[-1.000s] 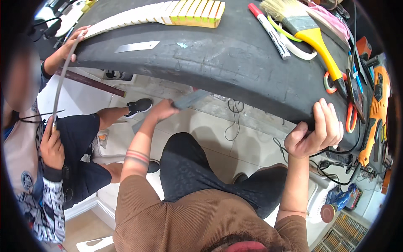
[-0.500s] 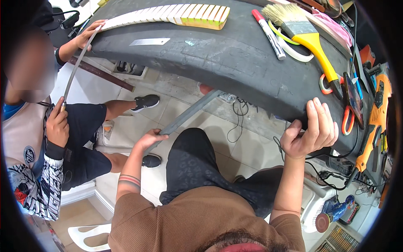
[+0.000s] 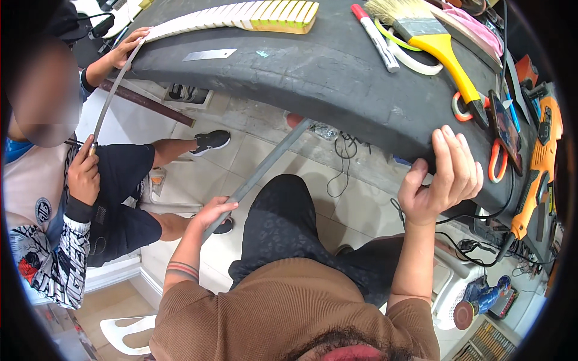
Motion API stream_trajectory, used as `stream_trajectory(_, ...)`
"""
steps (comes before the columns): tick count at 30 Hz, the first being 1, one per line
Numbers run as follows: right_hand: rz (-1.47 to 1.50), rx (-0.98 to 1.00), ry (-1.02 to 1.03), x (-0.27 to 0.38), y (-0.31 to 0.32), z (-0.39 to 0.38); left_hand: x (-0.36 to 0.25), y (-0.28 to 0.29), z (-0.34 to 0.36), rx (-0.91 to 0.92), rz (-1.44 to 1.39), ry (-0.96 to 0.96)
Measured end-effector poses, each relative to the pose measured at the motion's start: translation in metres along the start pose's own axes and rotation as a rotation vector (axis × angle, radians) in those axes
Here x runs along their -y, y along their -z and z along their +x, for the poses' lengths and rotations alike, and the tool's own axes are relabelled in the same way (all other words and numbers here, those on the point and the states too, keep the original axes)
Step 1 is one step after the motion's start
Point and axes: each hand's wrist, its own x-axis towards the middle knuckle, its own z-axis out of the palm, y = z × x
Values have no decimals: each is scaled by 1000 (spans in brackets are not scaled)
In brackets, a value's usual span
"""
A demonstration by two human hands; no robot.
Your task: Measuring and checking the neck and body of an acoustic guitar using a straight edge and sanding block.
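Observation:
My left hand (image 3: 214,212) is closed round a long grey bar (image 3: 262,170), which slants up and away from it to beneath the dark grey tabletop (image 3: 337,78). The bar's far end is hidden under the table. At the table's near right edge, my right hand (image 3: 442,180) is raised, its fingers stretched and nothing in it. Nearest to that hand on the tabletop are orange-handled scissors (image 3: 497,161) and a phone (image 3: 506,129).
At left, a co-worker holds a long thin metal blade (image 3: 113,90) against a curved, slotted white-and-yellow piece (image 3: 241,17). A metal strip (image 3: 209,55), a marker (image 3: 376,41), a wide paintbrush (image 3: 448,54) and an orange power tool (image 3: 539,162) lie on the table. Cables (image 3: 346,150) hang below.
The grey bar has tilted slightly, its lower end shifting, and my left hand has moved down a little with it. My right hand's fingers have risen slightly. The view has shifted a bit.

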Motion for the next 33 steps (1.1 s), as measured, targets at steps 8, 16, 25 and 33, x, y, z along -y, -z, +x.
stream_trajectory(8, 180, 131, -52, -21, 24, -4, -19, -7, -88, -92, 219, 16)
stream_trajectory(16, 284, 452, -275, -5, 59, 29, -112, -11, -236, -155, 619, 38)
stream_trajectory(25, 591, 926, -516, -17, 215, 90, -290, -36, -386, -12, 1135, 160)
stream_trajectory(33, 495, 1298, -1275, 23, 455, -111, -408, -103, -425, 291, 1518, -148)
